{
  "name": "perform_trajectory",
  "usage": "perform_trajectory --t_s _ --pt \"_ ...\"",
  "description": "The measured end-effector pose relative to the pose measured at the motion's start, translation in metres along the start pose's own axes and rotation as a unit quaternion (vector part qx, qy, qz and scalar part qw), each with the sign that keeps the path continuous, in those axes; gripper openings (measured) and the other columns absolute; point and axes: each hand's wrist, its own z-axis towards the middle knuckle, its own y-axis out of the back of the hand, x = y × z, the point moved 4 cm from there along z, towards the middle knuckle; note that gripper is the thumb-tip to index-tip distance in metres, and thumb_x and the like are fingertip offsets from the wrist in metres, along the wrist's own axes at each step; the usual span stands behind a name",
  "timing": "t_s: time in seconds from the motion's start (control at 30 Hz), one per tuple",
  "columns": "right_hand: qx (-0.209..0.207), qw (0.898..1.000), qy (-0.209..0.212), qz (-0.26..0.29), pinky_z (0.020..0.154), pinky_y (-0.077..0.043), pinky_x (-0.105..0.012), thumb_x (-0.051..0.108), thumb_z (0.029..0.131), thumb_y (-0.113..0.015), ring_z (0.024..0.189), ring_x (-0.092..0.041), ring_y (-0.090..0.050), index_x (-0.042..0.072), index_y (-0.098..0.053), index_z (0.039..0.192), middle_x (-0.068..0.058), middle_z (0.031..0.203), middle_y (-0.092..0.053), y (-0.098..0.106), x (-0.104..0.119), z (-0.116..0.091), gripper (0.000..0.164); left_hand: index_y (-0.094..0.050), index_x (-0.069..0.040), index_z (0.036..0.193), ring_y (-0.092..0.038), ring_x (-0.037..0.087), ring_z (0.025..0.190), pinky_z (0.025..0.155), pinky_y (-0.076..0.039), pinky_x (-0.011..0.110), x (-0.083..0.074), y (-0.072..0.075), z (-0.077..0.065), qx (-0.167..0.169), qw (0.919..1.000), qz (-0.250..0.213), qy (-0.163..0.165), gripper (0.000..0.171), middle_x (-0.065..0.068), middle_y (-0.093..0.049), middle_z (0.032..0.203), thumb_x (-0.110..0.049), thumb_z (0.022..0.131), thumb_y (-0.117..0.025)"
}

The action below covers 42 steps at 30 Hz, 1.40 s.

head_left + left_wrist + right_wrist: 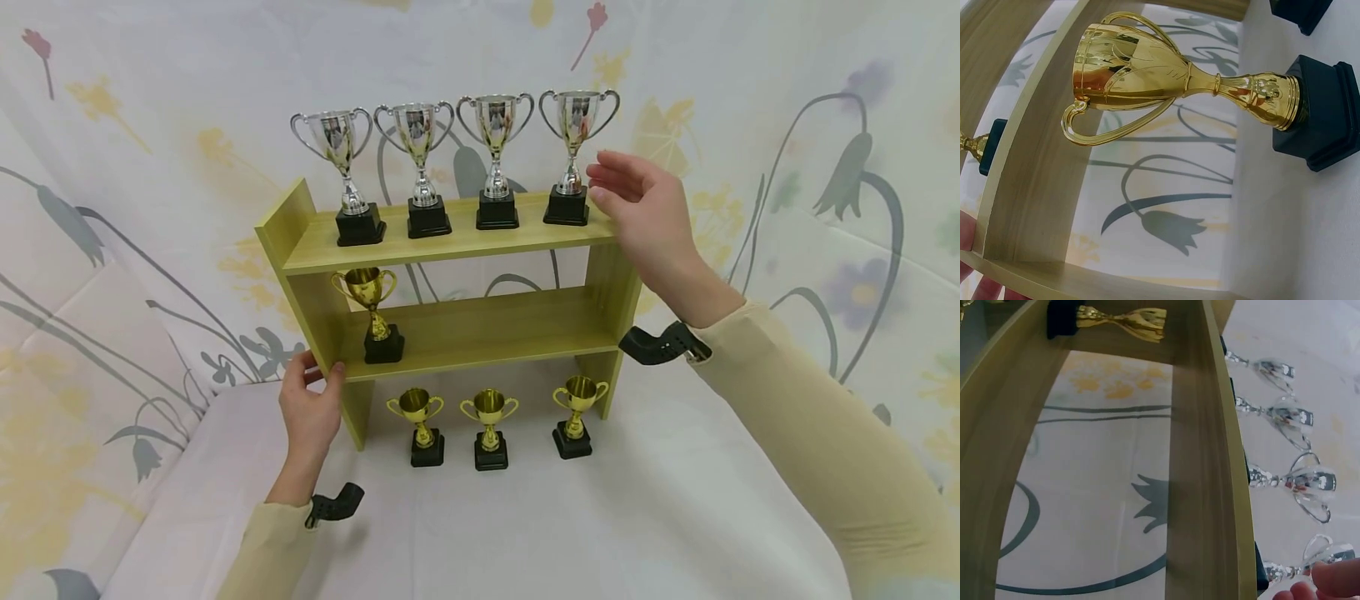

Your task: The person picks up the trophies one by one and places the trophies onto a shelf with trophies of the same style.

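Note:
My left hand point(311, 412) grips the left side panel of a wooden shelf point(480, 246), thumb in front and fingers behind. By the top board's right end, my right hand point(648, 204) hovers with loosely bent fingers beside the rightmost silver trophy point(576, 121); a small gap seems to separate them. Three more silver trophies stand in a row to its left, among them the leftmost one point(335, 137). On the middle board sits a gold trophy point(366, 287) near the left panel. The left wrist view shows a gold trophy point(1132, 69) up close.
Three smaller-looking gold trophies stand on the white cloth below and before the shelf: left point(415, 404), middle point(489, 407) and right point(581, 394). A floral-patterned cloth point(787, 208) hangs behind and at the sides. The white tablecloth point(525, 533) spreads out in front.

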Motion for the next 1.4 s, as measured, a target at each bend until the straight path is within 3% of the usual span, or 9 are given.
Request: perform_trajectory --t_s 0.4,0.63,0.77,1.0,1.4 --pt "0.011 0.998 0.034 0.045 0.097 -0.046 -0.021 -0.002 0.095 -0.062 0.119 -0.023 -0.059 0.003 -0.059 0.135 -0.012 0.126 -0.064 0.007 -0.005 -0.02 0.04 -0.057 0.004 0.126 -0.057 0.033 0.102 0.065 -0.042 0.006 0.0 -0.001 0.0 -0.002 1.0 0.0 0.003 0.034 0.02 -0.058 0.116 -0.01 0.095 -0.062" --pt "0.005 0.995 0.049 0.092 0.093 -0.048 -0.019 -0.004 0.093 -0.064 0.112 -0.017 -0.062 0.004 -0.064 0.129 -0.009 0.12 -0.068 0.015 -0.009 -0.032 0.037 -0.056 0.004 0.126 -0.057 0.032 0.103 0.066 -0.042 0.006 0.0 -0.001 -0.001 0.0 1.0 -0.004 0.006 0.034 0.02 -0.058 0.116 -0.01 0.095 -0.062" --pt "0.004 0.994 0.058 0.095 0.094 -0.048 -0.02 -0.006 0.093 -0.062 0.11 -0.017 -0.063 0.003 -0.064 0.128 -0.011 0.12 -0.067 0.018 -0.011 -0.038 0.036 -0.056 0.005 0.126 -0.057 0.032 0.102 0.067 -0.041 0.006 0.0 -0.001 -0.001 -0.003 1.0 -0.005 0.002 0.034 0.02 -0.058 0.115 -0.01 0.095 -0.062" --pt "-0.01 0.996 0.076 0.054 0.095 -0.047 -0.02 -0.003 0.095 -0.062 0.109 -0.017 -0.062 0.005 -0.064 0.13 -0.009 0.12 -0.066 0.024 -0.015 -0.047 0.036 -0.057 0.006 0.125 -0.057 0.033 0.101 0.066 -0.041 0.006 0.0 -0.001 0.001 -0.006 0.9999 -0.008 -0.007 0.034 0.02 -0.058 0.114 -0.01 0.095 -0.061" --pt "-0.013 0.991 0.096 0.091 0.094 -0.047 -0.018 -0.007 0.093 -0.062 0.105 -0.016 -0.064 -0.001 -0.063 0.127 -0.005 0.114 -0.069 0.035 -0.033 -0.061 0.034 -0.057 0.005 0.125 -0.057 0.033 0.101 0.066 -0.042 0.006 0.0 -0.001 0.0 -0.005 1.0 -0.007 -0.001 0.034 0.02 -0.058 0.114 -0.011 0.096 -0.062"
